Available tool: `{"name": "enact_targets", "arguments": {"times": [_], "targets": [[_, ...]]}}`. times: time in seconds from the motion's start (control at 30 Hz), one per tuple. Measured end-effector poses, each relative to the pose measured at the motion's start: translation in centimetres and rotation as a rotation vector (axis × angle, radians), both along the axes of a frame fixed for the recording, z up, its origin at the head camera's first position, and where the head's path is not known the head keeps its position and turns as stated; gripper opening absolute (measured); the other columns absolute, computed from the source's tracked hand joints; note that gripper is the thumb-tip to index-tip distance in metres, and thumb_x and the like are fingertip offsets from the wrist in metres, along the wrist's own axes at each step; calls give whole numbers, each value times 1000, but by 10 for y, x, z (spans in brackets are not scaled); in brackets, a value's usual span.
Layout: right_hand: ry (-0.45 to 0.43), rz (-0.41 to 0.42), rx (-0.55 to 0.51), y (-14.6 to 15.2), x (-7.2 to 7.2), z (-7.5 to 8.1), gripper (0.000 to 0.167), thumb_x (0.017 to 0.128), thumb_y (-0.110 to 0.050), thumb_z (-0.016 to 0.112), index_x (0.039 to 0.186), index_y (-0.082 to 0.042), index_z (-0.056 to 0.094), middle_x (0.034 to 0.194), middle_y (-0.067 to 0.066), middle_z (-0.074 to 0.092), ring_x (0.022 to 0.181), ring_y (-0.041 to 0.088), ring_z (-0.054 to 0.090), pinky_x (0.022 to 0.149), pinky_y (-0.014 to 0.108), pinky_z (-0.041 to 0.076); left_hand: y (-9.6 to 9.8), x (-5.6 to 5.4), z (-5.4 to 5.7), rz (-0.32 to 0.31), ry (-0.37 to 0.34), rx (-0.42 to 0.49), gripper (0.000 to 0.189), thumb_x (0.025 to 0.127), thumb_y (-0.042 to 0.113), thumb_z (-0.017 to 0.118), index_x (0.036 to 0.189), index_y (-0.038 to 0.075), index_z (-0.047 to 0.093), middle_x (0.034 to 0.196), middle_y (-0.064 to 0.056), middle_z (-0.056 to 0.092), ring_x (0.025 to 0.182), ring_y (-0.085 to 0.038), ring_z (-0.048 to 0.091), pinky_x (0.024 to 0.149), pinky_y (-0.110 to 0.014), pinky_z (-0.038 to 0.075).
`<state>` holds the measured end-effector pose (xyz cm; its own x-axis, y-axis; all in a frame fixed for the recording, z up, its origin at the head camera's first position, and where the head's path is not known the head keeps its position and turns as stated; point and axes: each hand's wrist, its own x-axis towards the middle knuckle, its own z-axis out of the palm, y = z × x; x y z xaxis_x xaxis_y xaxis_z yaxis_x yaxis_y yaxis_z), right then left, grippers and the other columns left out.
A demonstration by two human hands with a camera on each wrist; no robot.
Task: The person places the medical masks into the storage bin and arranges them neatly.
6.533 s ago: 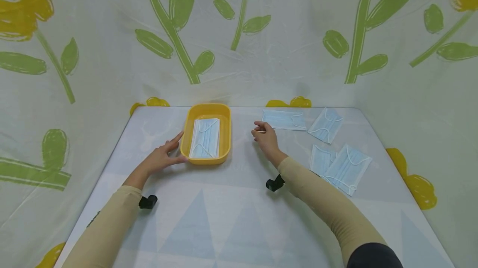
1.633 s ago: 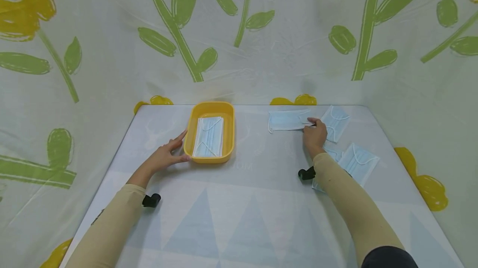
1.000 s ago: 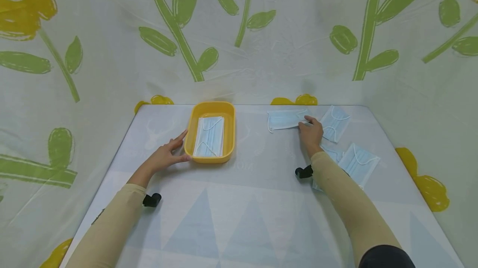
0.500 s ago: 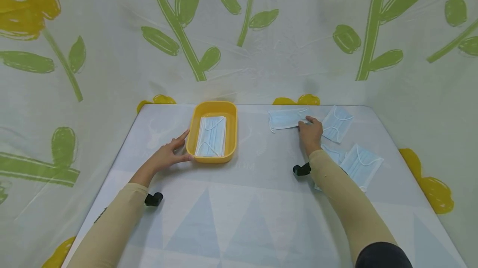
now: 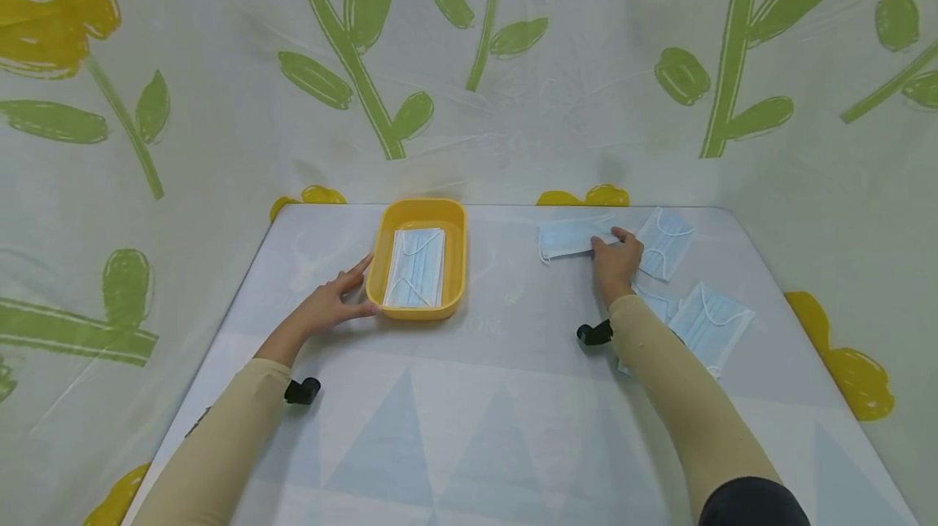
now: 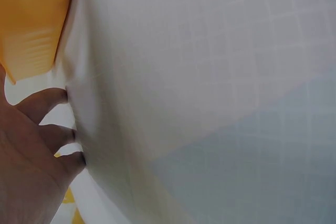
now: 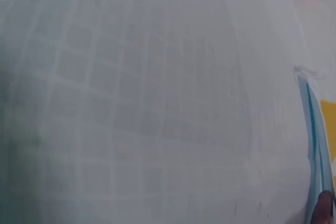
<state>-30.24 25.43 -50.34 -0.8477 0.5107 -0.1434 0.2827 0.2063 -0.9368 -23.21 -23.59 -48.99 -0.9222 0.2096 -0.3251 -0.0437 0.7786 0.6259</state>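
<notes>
A yellow tray (image 5: 458,273) stands at the back left of the table, with a small pile of blue face masks (image 5: 418,265) lying in it. My left hand (image 5: 322,308) touches the tray's left side, index finger and thumb stretched apart along it. In the left wrist view, the other fingers (image 6: 44,103) reach down to the tabletop beside the tray. Further right, my right hand (image 5: 617,261) pinches the right end of a face mask (image 5: 572,237) that lies crosswise. The right wrist view catches only that mask's edge (image 7: 314,140) and a fingertip (image 7: 323,208).
Beyond my right hand lies a tilted face mask (image 5: 665,245). Nearer, two overlapping masks (image 5: 709,322) are partly covered by my right forearm. The table's (image 5: 469,428) back edge meets a flower-printed sheet (image 5: 586,127).
Earlier my right hand hovered between the tray and the masks; it then reached right to the crosswise mask. Latest, hand and mask shifted slightly right. My left hand stays at the tray.
</notes>
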Motion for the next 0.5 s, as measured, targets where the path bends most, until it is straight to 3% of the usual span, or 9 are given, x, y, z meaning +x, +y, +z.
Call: {"name": "enact_targets", "arguments": {"times": [0.27,0.5], "targets": [[0,-20,3,6,-2,-4,53,99,-13,62,148,-7,44,152,14,31,142,25,33,119,31,30,1,0,1,-2,2,-4,108,80,71,72,160,52,3,165,-13,29,154,-45,0,113,-78,8],[25,11,18,9,-2,-4,51,98,-9,62,146,-5,47,151,16,33,144,26,31,121,32,26,1,1,3,2,3,3,107,80,71,73,160,52,3,165,-11,28,154,-45,0,114,-77,8]]}}
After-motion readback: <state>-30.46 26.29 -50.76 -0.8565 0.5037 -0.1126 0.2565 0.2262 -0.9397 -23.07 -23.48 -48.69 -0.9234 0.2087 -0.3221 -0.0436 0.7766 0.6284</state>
